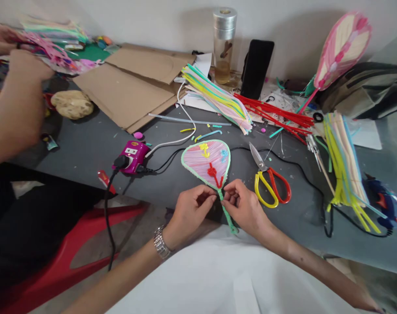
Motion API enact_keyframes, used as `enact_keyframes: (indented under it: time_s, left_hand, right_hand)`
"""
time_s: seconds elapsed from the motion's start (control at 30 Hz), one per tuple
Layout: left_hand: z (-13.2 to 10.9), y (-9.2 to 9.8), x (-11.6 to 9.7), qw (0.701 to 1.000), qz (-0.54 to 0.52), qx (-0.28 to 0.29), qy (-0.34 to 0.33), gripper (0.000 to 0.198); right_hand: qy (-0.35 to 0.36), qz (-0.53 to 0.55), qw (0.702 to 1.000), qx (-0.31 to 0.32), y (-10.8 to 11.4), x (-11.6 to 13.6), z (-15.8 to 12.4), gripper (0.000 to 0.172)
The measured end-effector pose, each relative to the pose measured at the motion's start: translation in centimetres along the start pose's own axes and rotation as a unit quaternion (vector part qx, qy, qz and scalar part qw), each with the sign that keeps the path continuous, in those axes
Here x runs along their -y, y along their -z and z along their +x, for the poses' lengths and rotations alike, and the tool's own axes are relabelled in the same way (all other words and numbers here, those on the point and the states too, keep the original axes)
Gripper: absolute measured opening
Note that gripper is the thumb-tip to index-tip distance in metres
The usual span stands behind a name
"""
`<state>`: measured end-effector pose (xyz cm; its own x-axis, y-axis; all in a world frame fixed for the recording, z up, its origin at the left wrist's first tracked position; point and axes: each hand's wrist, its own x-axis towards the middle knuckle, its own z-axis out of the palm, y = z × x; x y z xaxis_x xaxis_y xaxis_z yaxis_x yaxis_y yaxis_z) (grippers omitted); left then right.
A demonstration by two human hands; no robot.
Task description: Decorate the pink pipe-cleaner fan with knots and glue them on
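A pink hand fan (206, 163) is right over the gray table (87, 152), near its front edge. The fan has a green rim, a red knot, and little yellow and blue shapes on it. At the far left, another person's hands (25, 74) hold pink strips above a pile of bright craft bits. Next come a bumpy stone (72, 104) and flat brown cardboard (133, 87). A purple plug box (131, 156) sits on the table with black cords. Then come the person's own hands. The left hand (188, 213), with a silver watch (161, 242) on its wrist, and the right hand (244, 205) both pinch the fan's green handle (226, 211), with fingers shut on it from each side. Just right of them lie scissors (270, 183) with yellow and red loops. Behind those are a striped strip bundle (218, 98), a metal-topped bottle (224, 46), a black phone (256, 69), and red strips (273, 115). At the far right are a second fan (342, 50), a yellow strip bundle (344, 161), and a blue glue gun (383, 200).
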<state>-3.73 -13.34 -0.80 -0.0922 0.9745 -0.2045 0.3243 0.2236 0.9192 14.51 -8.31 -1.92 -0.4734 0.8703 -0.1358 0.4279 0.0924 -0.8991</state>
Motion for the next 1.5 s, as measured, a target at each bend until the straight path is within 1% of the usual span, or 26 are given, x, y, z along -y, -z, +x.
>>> enact_keyframes:
  time_s: [0.03, 0.1, 0.17, 0.27, 0.37, 0.47, 0.57, 0.73, 0.87, 0.97, 1.07, 1.27, 1.33, 1.5]
  left_hand:
    - [-0.1, 0.1, 0.4, 0.996, 0.058, -0.026, -0.060, 0.013]
    - [-0.2, 0.1, 1.1, 0.974, 0.144, -0.067, -0.161, 0.013]
    - [0.2, -0.1, 1.8, 0.949, 0.198, -0.092, -0.229, 0.015]
    - [1.0, -0.4, 2.4, 0.917, 0.250, -0.114, -0.288, 0.015]
    - [1.6, -0.5, 2.7, 0.896, 0.290, -0.112, -0.318, 0.018]
    - [1.8, -0.4, 2.7, 0.880, 0.324, -0.099, -0.334, 0.020]
    - [1.7, -0.2, 2.6, 0.870, 0.344, -0.087, -0.342, 0.021]
    - [1.6, -0.3, 2.9, 0.869, 0.341, -0.058, -0.355, 0.022]
    - [1.7, -0.4, 3.2, 0.868, 0.329, -0.047, -0.370, 0.022]
    - [1.7, -0.5, 3.2, 0.868, 0.332, -0.045, -0.366, 0.026]
    - [1.7, -0.5, 3.0, 0.868, 0.340, -0.040, -0.360, 0.030]
    - [1.8, -0.5, 2.3, 0.866, 0.356, -0.025, -0.351, 0.028]
    - [1.8, -0.5, 2.1, 0.869, 0.357, -0.017, -0.342, 0.029]
    - [1.6, -0.6, 2.3, 0.875, 0.358, -0.005, -0.325, 0.034]
  right_hand:
    - [0.022, -0.039, 0.999, 0.000, 0.0, -0.1, -0.1, 0.016]
    - [0.066, -0.103, 0.992, -0.015, -0.1, -0.2, 0.0, 0.010]
    - [0.099, -0.145, 0.984, -0.042, 0.0, -0.2, 0.4, 0.010]
    - [0.128, -0.186, 0.972, -0.067, 0.5, -0.1, 1.6, 0.017]
    - [0.154, -0.221, 0.962, -0.042, 1.2, 0.1, 3.1, 0.022]
    - [0.169, -0.253, 0.953, 0.006, 1.9, 0.2, 4.5, 0.018]
    - [0.175, -0.278, 0.944, 0.036, 2.3, 0.2, 5.5, 0.014]
    - [0.194, -0.297, 0.933, 0.065, 2.2, 0.4, 6.7, 0.015]
    - [0.195, -0.314, 0.927, 0.071, 1.9, 0.7, 7.2, 0.017]
    - [0.198, -0.315, 0.925, 0.070, 1.8, 0.8, 7.3, 0.019]
    - [0.205, -0.325, 0.920, 0.072, 1.9, 0.8, 7.2, 0.019]
    - [0.202, -0.357, 0.908, 0.086, 2.5, 1.2, 7.1, 0.017]
    - [0.201, -0.350, 0.911, 0.088, 2.7, 1.3, 7.1, 0.018]
    - [0.183, -0.300, 0.934, 0.066, 2.8, 1.1, 7.1, 0.018]
